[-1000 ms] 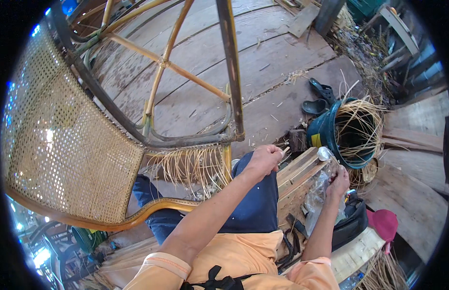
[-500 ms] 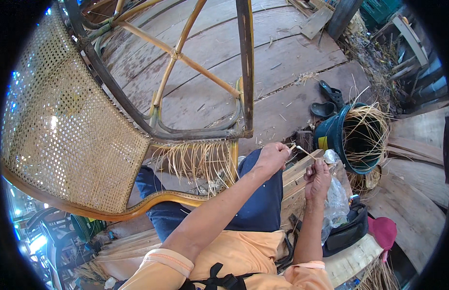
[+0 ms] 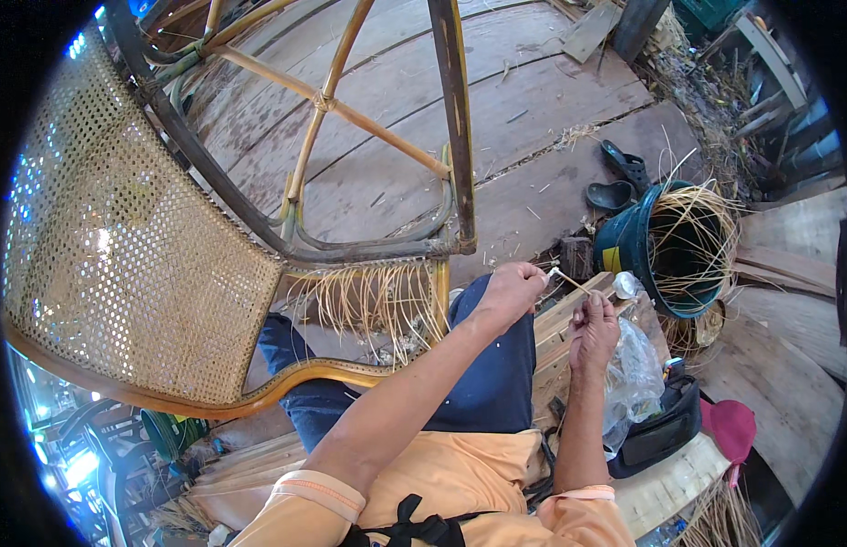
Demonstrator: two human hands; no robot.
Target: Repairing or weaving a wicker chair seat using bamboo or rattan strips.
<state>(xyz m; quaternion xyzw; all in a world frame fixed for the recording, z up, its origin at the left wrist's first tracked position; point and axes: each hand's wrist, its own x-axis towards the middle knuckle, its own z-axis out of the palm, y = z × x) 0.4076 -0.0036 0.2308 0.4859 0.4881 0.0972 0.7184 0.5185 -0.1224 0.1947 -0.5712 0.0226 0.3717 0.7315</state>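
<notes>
My right hand [image 3: 593,335] is closed on a thin tan stick [image 3: 575,284] whose tip carries a white blob. That tip points toward the fingertips of my left hand [image 3: 514,290], almost touching them. My left fingers are pinched together, and what they hold is too small to make out. To the left lies a rattan chair frame with a woven cane panel [image 3: 123,237]. Loose cane strand ends [image 3: 373,296] hang in a fringe from its edge, beside my knee. A small white-topped container [image 3: 626,284] stands just beyond my right hand.
A dark green bucket [image 3: 625,244] tipped on its side holds loose cane strands. Dark clogs [image 3: 611,197] lie behind it. On my right are a clear plastic bag [image 3: 635,374], a black bag [image 3: 656,428] and a dark red cap [image 3: 731,430]. Wide planks [image 3: 542,137] form the floor.
The stick's white tip has come closer to my left fingertips. The whole view has shifted slightly; the chair and bucket otherwise look the same.
</notes>
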